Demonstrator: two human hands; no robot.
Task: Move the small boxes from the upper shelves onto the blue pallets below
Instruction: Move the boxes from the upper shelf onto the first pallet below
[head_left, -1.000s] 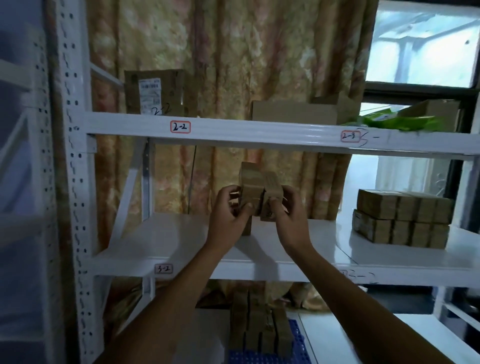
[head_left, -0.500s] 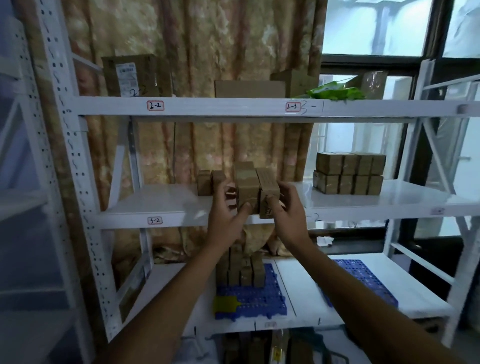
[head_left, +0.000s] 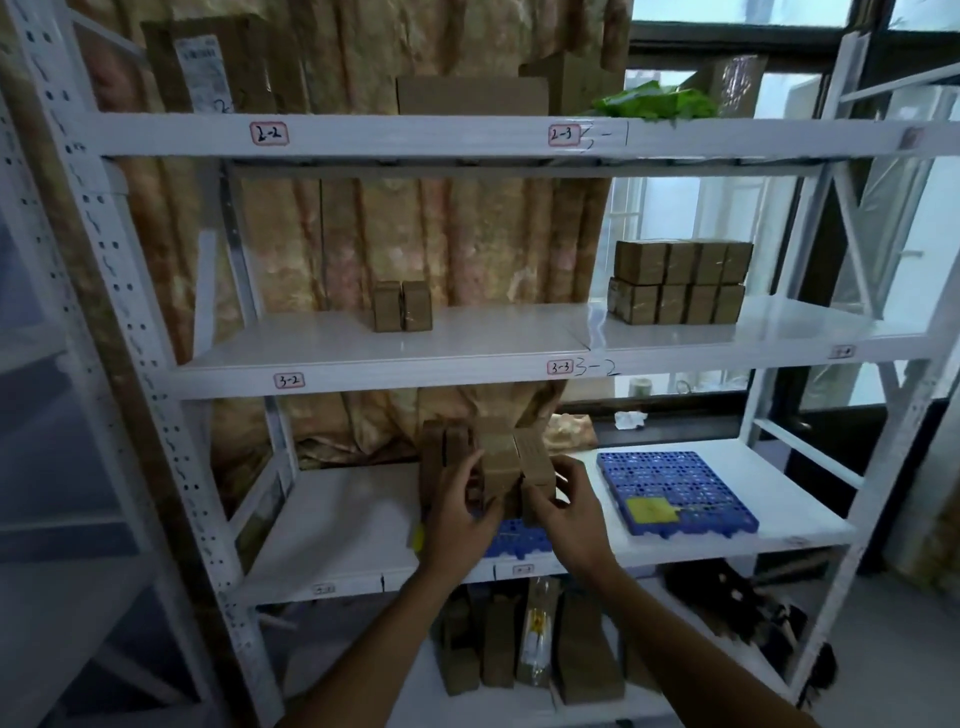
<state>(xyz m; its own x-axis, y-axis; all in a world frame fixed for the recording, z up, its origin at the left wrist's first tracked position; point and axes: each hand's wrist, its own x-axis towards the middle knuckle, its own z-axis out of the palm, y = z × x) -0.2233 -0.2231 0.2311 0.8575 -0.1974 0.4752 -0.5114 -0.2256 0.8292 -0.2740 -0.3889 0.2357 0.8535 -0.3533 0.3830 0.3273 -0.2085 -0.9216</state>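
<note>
I've brought both hands down from the 3-2 shelf (head_left: 363, 358) level to the shelf below. Left hand (head_left: 460, 512) and right hand (head_left: 569, 512) now grip the small boxes (head_left: 511, 460) just above the left blue pallet (head_left: 519, 540), beside the boxes standing there. View has tilted down too.

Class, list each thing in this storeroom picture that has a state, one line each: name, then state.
left hand: grips held boxes
right hand: grips held boxes
held boxes: carried low over left blue pallet
left blue pallet: partly loaded
right blue pallet: holds no boxes
two boxes: upright on shelf 3-2
stacked boxes: two layers
</note>
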